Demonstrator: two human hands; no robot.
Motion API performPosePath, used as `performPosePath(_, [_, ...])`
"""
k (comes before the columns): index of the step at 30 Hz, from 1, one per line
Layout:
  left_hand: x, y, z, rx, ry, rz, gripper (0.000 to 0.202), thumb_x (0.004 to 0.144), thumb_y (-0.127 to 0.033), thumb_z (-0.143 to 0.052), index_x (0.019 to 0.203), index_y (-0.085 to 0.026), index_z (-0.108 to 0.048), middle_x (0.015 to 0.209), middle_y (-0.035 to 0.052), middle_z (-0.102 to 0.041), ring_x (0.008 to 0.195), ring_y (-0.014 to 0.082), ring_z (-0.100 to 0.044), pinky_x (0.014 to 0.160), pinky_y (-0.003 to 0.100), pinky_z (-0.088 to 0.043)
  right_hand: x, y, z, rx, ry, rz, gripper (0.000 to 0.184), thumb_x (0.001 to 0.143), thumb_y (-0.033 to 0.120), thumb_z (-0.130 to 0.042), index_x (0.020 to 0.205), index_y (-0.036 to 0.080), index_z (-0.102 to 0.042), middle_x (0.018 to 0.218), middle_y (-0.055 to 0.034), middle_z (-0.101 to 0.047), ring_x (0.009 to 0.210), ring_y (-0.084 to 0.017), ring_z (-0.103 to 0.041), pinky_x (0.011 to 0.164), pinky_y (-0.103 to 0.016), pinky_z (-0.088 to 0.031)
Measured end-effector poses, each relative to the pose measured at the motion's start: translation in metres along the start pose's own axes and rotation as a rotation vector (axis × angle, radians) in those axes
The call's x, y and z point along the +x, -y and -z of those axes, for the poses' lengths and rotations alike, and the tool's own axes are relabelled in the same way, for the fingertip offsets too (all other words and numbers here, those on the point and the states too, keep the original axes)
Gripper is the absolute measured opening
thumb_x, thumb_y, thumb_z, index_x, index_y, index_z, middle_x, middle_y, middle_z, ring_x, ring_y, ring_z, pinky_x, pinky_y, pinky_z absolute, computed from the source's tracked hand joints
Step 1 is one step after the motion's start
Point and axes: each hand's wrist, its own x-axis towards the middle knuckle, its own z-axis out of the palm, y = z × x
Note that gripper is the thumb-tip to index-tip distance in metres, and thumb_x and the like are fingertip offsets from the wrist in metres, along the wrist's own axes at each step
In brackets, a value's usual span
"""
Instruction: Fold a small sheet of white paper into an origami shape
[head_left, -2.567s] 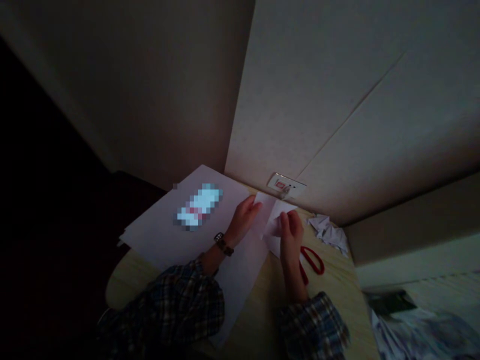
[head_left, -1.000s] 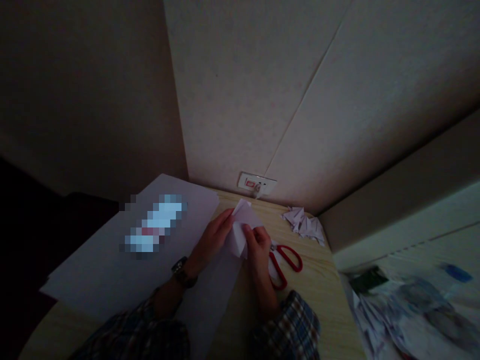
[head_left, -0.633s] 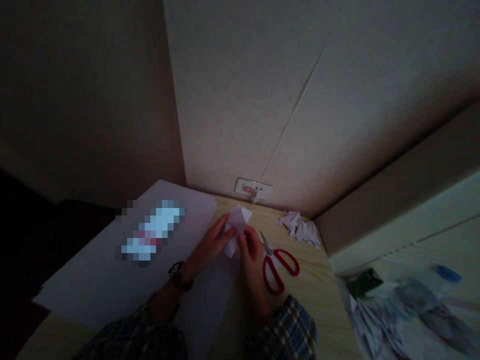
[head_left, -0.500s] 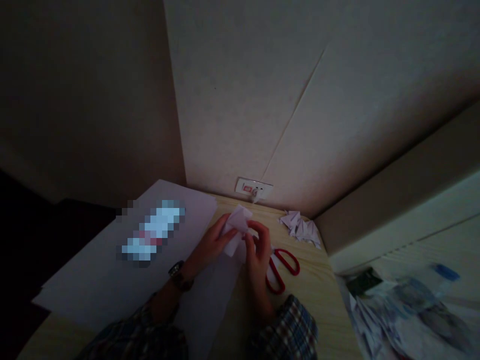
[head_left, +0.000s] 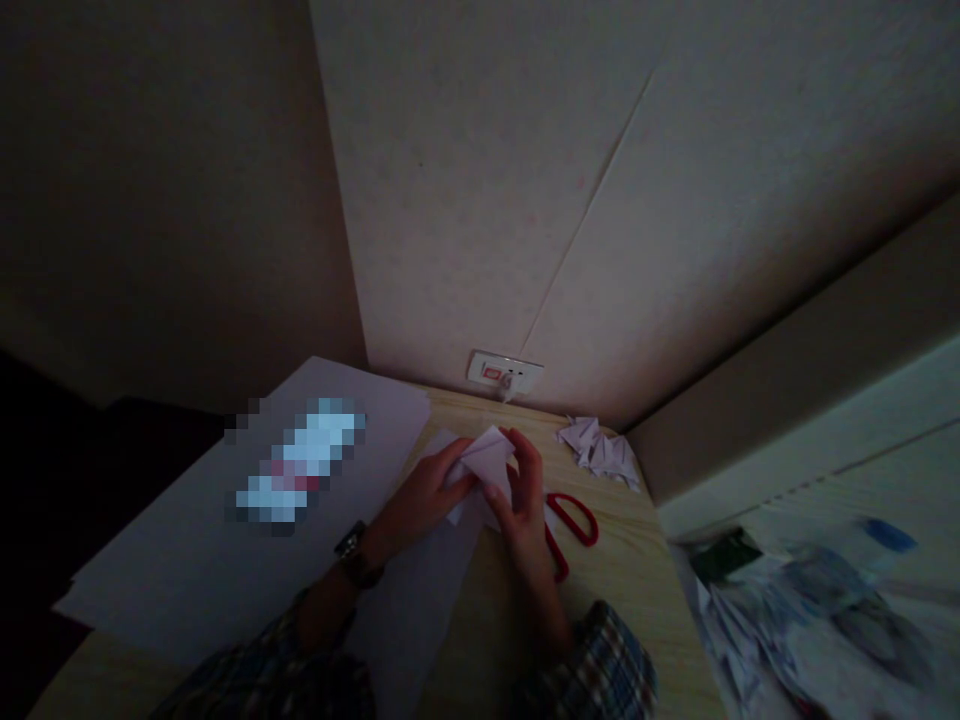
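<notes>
In dim light, both my hands hold a small folded piece of white paper (head_left: 489, 456) just above a wooden table (head_left: 637, 600). My left hand (head_left: 424, 495), a watch on its wrist, pinches the paper's left side. My right hand (head_left: 521, 500) curls its fingers round the right side, thumb underneath. Red-handled scissors (head_left: 574, 525) lie on the table just right of my right hand, partly hidden by it.
A large white sheet (head_left: 225, 540) with a blurred patch covers the table's left part. A heap of folded paper pieces (head_left: 600, 450) sits near the back right corner. A wall socket (head_left: 502, 372) is on the wall behind. Crumpled papers and plastic (head_left: 795, 620) lie at right, below the table.
The camera view swung left early on. My hands kept working the small paper, which is folded smaller and into a more pointed shape. My right hand moved from pressing it down to gripping its right side.
</notes>
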Motion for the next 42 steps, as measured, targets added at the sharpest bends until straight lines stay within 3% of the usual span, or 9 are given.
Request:
performPosePath(5, [-0.002,0.007,0.000,0.104,0.025,0.000,0.041,0.076,-0.027,-0.059,0.115,-0.017,-0.066,0.115,0.0097,-0.073,0.105,0.0275,-0.066,0.093,0.034,-0.050,0.005,-0.001,0.002,0.001,-0.133,-0.078,0.048,0.083,0.037,-0.065,0.127,0.028,-0.049,0.128,-0.0059,-0.059,0.120,-0.022,-0.055,0.099,-0.038,-0.045])
performPosePath(9, [-0.002,0.007,0.002,0.176,0.097,0.029,0.045,0.080,-0.034,-0.055,0.119,-0.013,-0.063,0.119,0.0112,-0.071,0.109,0.0267,-0.064,0.098,0.036,-0.048,0.007,-0.007,0.002,0.028,-0.190,-0.093,0.044,0.080,0.035,-0.068,0.121,0.027,-0.051,0.115,-0.0038,-0.061,0.107,-0.020,-0.058,0.091,-0.036,-0.046])
performPosePath(16, [-0.001,0.003,0.003,0.199,0.127,0.039,0.045,0.085,-0.040,-0.051,0.119,-0.012,-0.061,0.113,0.0104,-0.072,0.103,0.0258,-0.065,0.091,0.032,-0.049,0.007,-0.009,-0.001,0.044,-0.223,0.020,0.024,0.081,0.031,-0.069,0.095,0.027,-0.050,0.108,-0.0008,-0.054,0.105,-0.018,-0.054,0.088,-0.032,-0.046])
performPosePath(21, [-0.001,0.006,0.003,0.205,0.143,0.025,0.038,0.086,-0.037,-0.051,0.114,-0.015,-0.063,0.108,0.0076,-0.072,0.101,0.0247,-0.065,0.089,0.031,-0.049,0.009,-0.004,0.003,-0.142,-0.199,0.102,0.014,0.086,0.031,-0.063,0.077,0.022,-0.058,0.103,-0.0019,-0.057,0.103,-0.019,-0.053,0.093,-0.034,-0.041])
performPosePath(26, [-0.001,0.005,0.003,0.230,0.222,0.036,0.034,0.083,-0.032,-0.053,0.111,-0.015,-0.064,0.107,0.0074,-0.072,0.097,0.0238,-0.065,0.086,0.031,-0.049,0.010,-0.003,0.003,-0.167,-0.242,0.136,0.012,0.086,0.029,-0.063,0.076,0.022,-0.062,0.093,-0.0015,-0.061,0.093,-0.018,-0.056,0.087,-0.032,-0.042])
performPosePath(32, [-0.001,0.006,0.003,0.237,0.233,0.051,0.034,0.079,-0.030,-0.054,0.109,-0.015,-0.063,0.108,0.0077,-0.071,0.100,0.0244,-0.064,0.088,0.032,-0.048,0.009,-0.004,0.002,-0.117,-0.234,0.009,0.016,0.085,0.033,-0.062,0.075,0.021,-0.062,0.073,0.0022,-0.058,0.070,-0.015,-0.052,0.066,-0.027,-0.041])
performPosePath(42, [0.000,0.004,0.006,0.265,0.252,0.044,0.031,0.080,-0.035,-0.052,0.097,-0.013,-0.063,0.098,0.0098,-0.071,0.091,0.0254,-0.064,0.081,0.032,-0.047,0.008,-0.007,0.002,-0.101,-0.246,-0.047,0.016,0.082,0.035,-0.063,0.076,0.020,-0.061,0.071,0.0019,-0.059,0.068,-0.015,-0.053,0.064,-0.026,-0.042])
